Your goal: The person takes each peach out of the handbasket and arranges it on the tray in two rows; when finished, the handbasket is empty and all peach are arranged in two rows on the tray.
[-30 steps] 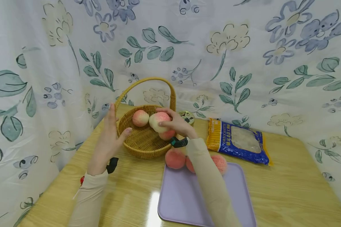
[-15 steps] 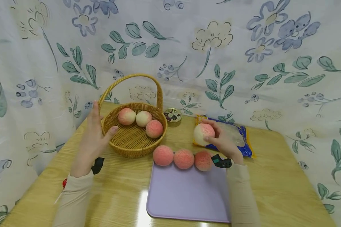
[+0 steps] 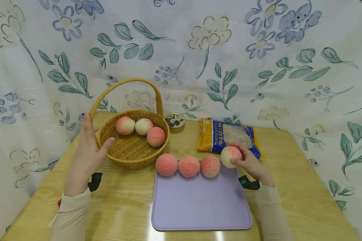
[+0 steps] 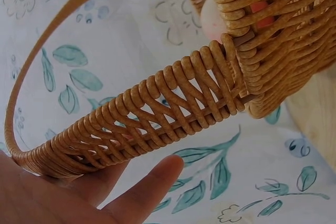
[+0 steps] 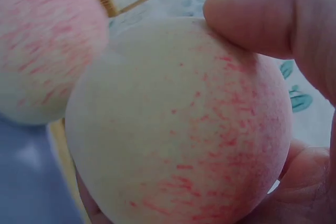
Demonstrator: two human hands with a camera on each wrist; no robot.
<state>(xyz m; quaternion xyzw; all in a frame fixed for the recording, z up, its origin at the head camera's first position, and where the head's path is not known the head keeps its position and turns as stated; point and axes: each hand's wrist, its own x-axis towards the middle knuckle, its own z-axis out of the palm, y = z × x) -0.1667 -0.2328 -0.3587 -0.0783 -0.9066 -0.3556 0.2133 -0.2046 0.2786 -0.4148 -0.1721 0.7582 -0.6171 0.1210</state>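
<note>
A cream-and-pink peach [image 3: 231,156] is gripped between the thumb and fingers of my right hand [image 3: 253,166], over the far right corner of the lilac tray [image 3: 200,204]. In the right wrist view the held peach [image 5: 178,124] fills the middle, close beside another peach [image 5: 47,45]. Along the tray's far edge sits a row of three pink peaches [image 3: 189,166]. My left hand [image 3: 85,155], fingers extended, is at the left side of the wicker basket [image 3: 132,164]. In the left wrist view its fingers [image 4: 152,187] lie against the basket's handle [image 4: 152,108]. Three peaches [image 3: 143,127] lie inside the basket.
A blue and yellow bag of orecchiette [image 3: 229,135] lies behind the tray's right side. A round tin [image 3: 175,122] stands right of the basket, near the floral curtain [image 3: 181,60]. A small red item [image 3: 59,203] shows beside the left sleeve.
My right hand has carried the peach from over the basket rightward, then down to the right end of the row at the tray. The left hand stays by the basket handle.
</note>
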